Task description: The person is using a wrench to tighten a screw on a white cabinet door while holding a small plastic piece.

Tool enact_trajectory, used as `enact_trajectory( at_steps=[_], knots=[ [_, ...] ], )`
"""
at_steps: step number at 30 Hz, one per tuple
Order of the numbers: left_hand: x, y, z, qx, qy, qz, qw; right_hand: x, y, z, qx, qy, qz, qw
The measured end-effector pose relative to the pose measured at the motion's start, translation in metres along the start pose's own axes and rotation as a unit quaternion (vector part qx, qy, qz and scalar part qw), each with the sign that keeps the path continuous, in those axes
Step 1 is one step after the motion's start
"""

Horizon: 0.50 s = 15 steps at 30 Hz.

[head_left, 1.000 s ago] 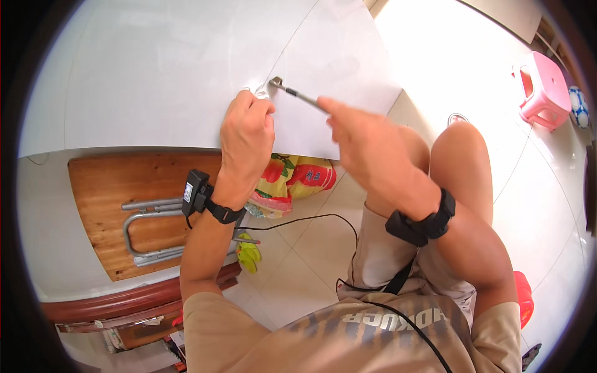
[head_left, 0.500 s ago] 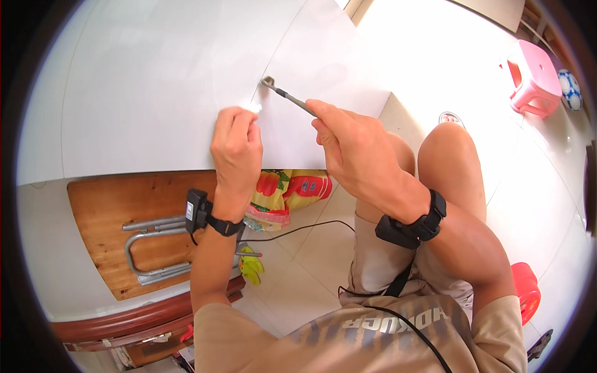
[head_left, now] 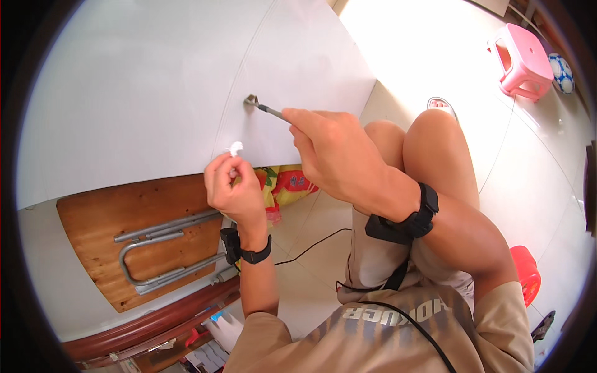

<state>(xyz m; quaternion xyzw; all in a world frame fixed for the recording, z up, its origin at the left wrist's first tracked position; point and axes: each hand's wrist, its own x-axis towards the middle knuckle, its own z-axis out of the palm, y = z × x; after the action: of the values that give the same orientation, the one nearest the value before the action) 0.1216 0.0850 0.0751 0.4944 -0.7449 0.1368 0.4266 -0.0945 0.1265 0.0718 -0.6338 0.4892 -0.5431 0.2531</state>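
Observation:
My right hand [head_left: 329, 146] grips a slim tool [head_left: 270, 112] with a grey handle, a black collar and a small bent metal head. The head points left, over or against a white panel-like surface [head_left: 155, 93], beside a thin seam; whether it touches is unclear. Below and left of it, my left hand [head_left: 236, 189] pinches a small curled white wad [head_left: 236, 148] between thumb and fingers. The wad sticks up past the fingertips, near the surface's front edge; its material cannot be made out. Both wrists wear black straps with small devices.
A folding table [head_left: 93, 242] with a wooden top and grey metal legs leans below the surface. Beside it lies a yellow and red bag [head_left: 292, 186]. A pink stool [head_left: 525, 59], a blue-white ball [head_left: 561, 73] and a red stool-like object [head_left: 525, 276] stand at right. Black cable crosses my lap.
My left hand has drawn down toward the surface's front edge with the white wad. My right hand and the tool's head have shifted left and slightly down. The whole view has tilted a little.

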Motion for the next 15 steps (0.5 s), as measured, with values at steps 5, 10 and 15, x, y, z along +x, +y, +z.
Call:
enact_trajectory(
  at_steps=[5, 10, 15],
  knots=[
    [-0.014, -0.01, 0.014, 0.042, 0.022, 0.018, 0.999, -0.015, 0.005, 0.011, -0.014, -0.063, -0.016, 0.998],
    [-0.04, -0.022, 0.038, 0.008, 0.006, -0.002, 1.0, -0.001, 0.009, 0.019, 0.042, 0.006, -0.034, 0.998],
    [-0.068, -0.019, 0.06, -0.044, -0.009, -0.022, 0.999, -0.016, 0.013, 0.019, 0.015, -0.02, -0.063, 0.998]
  ],
)
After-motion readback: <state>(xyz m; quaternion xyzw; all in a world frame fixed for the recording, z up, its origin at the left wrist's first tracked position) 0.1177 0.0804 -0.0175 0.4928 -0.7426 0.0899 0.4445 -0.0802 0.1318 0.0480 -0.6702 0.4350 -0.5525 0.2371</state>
